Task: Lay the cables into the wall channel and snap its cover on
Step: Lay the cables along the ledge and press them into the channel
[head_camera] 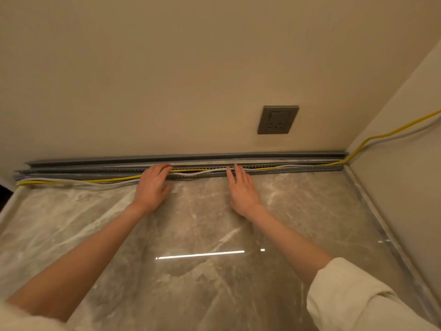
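A long grey slotted wall channel (286,170) lies on the marble counter along the foot of the back wall. Behind it, against the wall, lies a grey strip that looks like the cover (214,156). A yellow cable (114,179) and a white cable (198,173) run along the channel, partly inside it and partly spilling out at the left. My left hand (152,187) lies flat with fingertips on the channel over the yellow cable. My right hand (241,187) is flat too, its straight fingers touching the cables at the channel.
A grey wall socket (278,119) sits above the channel to the right. The yellow and white cables climb the right side wall (386,136). The marble counter (202,235) ends at a raised edge on the right and drops off at the left.
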The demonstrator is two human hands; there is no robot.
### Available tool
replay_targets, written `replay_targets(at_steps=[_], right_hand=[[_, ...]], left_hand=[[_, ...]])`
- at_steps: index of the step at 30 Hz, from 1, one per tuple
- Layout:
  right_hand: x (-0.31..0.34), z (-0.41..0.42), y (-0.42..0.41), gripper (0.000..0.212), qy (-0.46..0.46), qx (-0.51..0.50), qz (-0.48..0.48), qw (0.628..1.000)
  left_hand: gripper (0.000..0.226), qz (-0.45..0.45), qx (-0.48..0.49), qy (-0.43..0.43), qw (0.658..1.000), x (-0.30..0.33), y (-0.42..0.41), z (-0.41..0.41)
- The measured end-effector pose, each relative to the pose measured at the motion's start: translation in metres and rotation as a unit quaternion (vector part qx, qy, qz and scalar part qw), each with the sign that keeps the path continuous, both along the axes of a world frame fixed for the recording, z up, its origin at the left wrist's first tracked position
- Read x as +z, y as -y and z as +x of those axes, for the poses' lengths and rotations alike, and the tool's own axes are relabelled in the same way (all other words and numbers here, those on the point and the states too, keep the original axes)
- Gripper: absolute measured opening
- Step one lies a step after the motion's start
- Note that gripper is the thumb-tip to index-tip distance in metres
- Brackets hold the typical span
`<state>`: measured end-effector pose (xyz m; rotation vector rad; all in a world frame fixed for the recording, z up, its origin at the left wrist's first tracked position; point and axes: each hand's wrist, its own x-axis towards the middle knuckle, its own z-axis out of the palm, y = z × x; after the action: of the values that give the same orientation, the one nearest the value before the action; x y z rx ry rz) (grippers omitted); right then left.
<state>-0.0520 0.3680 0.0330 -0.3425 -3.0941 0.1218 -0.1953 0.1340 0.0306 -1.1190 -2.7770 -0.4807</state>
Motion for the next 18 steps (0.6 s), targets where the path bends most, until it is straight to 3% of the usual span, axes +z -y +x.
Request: replay_targets(at_steps=[18], right_hand=[[-0.016, -0.047, 0.1, 0.078, -0.001, -0.008, -0.025, 1.0]], left_hand=[[0.046, -0.034, -0.041, 0.02, 0.998, 0.008, 0.078, -0.056]])
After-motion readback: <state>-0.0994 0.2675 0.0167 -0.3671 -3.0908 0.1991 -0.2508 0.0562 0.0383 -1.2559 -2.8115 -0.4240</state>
